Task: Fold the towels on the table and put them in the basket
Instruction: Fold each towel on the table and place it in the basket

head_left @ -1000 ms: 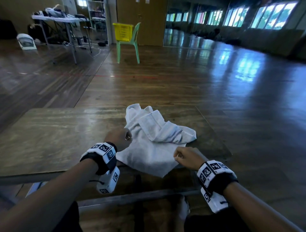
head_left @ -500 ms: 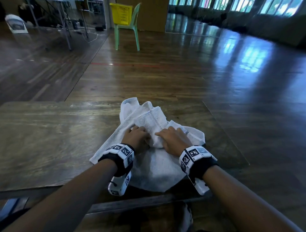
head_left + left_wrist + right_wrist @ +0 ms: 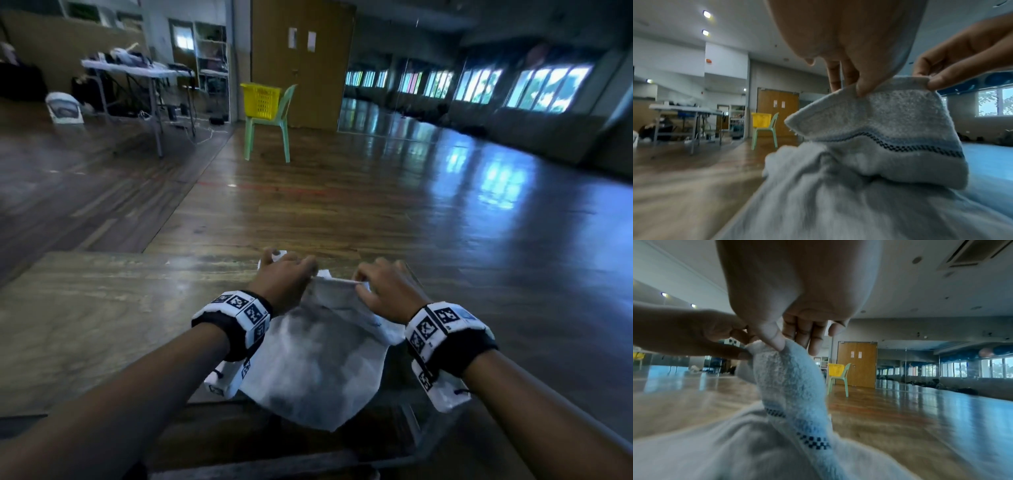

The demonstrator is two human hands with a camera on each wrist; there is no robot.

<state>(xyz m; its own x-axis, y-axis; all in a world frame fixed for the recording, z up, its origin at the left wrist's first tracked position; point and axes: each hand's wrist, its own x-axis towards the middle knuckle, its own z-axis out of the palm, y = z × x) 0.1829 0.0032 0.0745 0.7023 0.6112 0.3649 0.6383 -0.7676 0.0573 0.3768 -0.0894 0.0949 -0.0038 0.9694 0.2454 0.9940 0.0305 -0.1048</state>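
Note:
A white towel (image 3: 315,363) with a blue checked stripe (image 3: 900,144) lies crumpled on the wooden table (image 3: 102,325), its near part hanging over the front edge. My left hand (image 3: 291,277) pinches the towel's hemmed edge (image 3: 890,84) between thumb and fingers and lifts it. My right hand (image 3: 380,284) pinches the same edge a short way to the right, thumb on the cloth (image 3: 785,363). The yellow basket (image 3: 261,100) stands on a green chair (image 3: 269,133) far across the room.
Shiny wooden floor (image 3: 376,192) stretches between the table and the chair. A grey folding table (image 3: 137,73) with gear stands at the back left, by wooden double doors (image 3: 301,61). Windows (image 3: 548,89) line the right wall.
Both hands moved from pressing on the crumpled towel to pinching its far edge and lifting it. My head has tilted up, so more of the room shows.

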